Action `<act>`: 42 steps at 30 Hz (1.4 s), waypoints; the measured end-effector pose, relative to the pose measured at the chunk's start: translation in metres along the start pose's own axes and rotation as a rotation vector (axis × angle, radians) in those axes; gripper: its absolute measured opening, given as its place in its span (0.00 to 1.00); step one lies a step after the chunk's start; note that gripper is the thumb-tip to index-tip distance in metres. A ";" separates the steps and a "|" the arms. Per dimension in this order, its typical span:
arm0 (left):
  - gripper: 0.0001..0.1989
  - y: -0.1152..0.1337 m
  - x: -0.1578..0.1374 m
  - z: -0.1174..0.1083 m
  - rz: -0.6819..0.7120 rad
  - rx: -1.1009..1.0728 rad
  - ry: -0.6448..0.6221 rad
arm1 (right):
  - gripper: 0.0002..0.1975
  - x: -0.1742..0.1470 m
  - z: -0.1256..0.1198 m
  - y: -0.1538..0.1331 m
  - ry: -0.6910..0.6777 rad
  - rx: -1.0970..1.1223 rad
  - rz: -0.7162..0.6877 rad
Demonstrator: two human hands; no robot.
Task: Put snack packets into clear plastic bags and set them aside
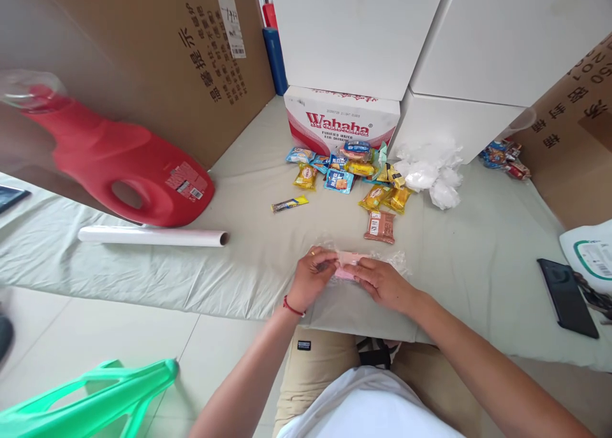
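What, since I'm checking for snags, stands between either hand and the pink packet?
Nothing solid visible: the right hand rests over the pink packet, the left hand is at its left end. Clear plastic film shows beside it; whether any runs under the hands is unclear.

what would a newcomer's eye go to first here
Probably the big red handled plastic bottle, at the left of the pale cloth-covered table. The bright green plastic frame on the tiled floor at lower left may come next. Then, by the table's front edge, the left hand and right hand touch a flat pink item in crinkled clear plastic.
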State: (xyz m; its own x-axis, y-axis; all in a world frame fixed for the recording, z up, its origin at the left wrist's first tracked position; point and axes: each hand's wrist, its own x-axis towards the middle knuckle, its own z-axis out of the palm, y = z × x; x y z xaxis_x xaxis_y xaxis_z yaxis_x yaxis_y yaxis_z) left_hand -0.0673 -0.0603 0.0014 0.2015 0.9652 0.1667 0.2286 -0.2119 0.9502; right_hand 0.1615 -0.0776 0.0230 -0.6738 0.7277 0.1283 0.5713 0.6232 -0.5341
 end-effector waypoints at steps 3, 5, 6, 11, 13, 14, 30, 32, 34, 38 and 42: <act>0.14 -0.004 0.003 -0.018 -0.112 0.034 0.126 | 0.25 0.001 -0.002 0.001 -0.062 -0.011 -0.011; 0.29 -0.004 0.004 -0.028 -0.136 0.170 0.243 | 0.27 0.002 -0.002 0.002 -0.081 -0.008 -0.001; 0.37 -0.004 0.005 -0.032 -0.127 0.231 0.267 | 0.27 0.003 -0.002 0.002 -0.083 -0.009 0.006; 0.54 -0.001 0.013 -0.039 -0.023 0.149 0.004 | 0.27 0.004 -0.001 0.001 -0.095 -0.013 0.042; 0.46 -0.003 0.017 -0.041 0.002 0.026 -0.099 | 0.28 0.004 -0.002 0.001 -0.106 -0.011 0.058; 0.37 -0.005 0.019 -0.043 0.019 -0.015 -0.129 | 0.29 0.004 -0.002 0.000 -0.109 -0.002 0.065; 0.18 -0.022 0.001 -0.079 -0.151 -0.019 0.214 | 0.30 0.010 0.003 0.001 -0.015 0.217 0.126; 0.20 -0.023 0.005 -0.068 -0.203 0.177 0.163 | 0.30 0.010 0.003 0.000 -0.017 0.210 0.132; 0.19 -0.023 0.008 -0.060 -0.172 0.379 0.027 | 0.31 0.009 0.003 -0.001 -0.022 0.207 0.146; 0.12 -0.015 0.002 -0.056 -0.078 0.525 -0.183 | 0.31 0.009 0.004 0.000 -0.026 0.237 0.176; 0.05 0.010 -0.008 -0.062 -0.146 0.511 -0.190 | 0.29 0.009 0.004 0.000 -0.027 0.310 0.192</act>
State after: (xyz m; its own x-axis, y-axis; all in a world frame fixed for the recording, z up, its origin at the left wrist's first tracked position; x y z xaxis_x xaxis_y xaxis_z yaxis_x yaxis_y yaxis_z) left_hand -0.1259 -0.0606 0.0259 0.2906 0.9554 -0.0523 0.6900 -0.1714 0.7033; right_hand 0.1537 -0.0721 0.0207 -0.5828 0.8124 -0.0190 0.5219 0.3563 -0.7750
